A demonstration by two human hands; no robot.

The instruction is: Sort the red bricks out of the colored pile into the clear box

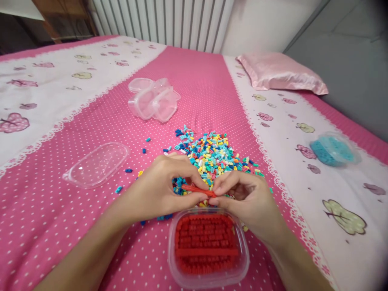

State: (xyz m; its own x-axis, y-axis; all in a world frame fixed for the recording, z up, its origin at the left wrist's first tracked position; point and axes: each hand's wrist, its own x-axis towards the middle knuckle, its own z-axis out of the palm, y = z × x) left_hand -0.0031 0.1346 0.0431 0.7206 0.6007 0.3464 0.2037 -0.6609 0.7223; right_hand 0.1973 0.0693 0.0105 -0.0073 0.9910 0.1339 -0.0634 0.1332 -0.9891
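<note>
Both of my hands meet over the near edge of a pile of small multicoloured building bricks (pixel 212 149). Between thumb and fingers, my left hand (pixel 169 186) pinches a thin red strip of joined bricks (pixel 194 188). At the strip's right end, my right hand (pixel 248 198) is closed in a pinch, its fingertips against the red bricks. Just below the hands stands a clear plastic container (pixel 209 281), with red bricks (pixel 206 234) packed in rows and a long red strip lying across them.
An oval clear lid (pixel 97 165) lies to the left, with a few stray bricks nearby. Farther back sit several clear containers (pixel 154 100). On the right are a container of blue bricks (pixel 332 149) and a pink pillow (pixel 280 72). Everything rests on a pink patterned bedspread (pixel 194 76).
</note>
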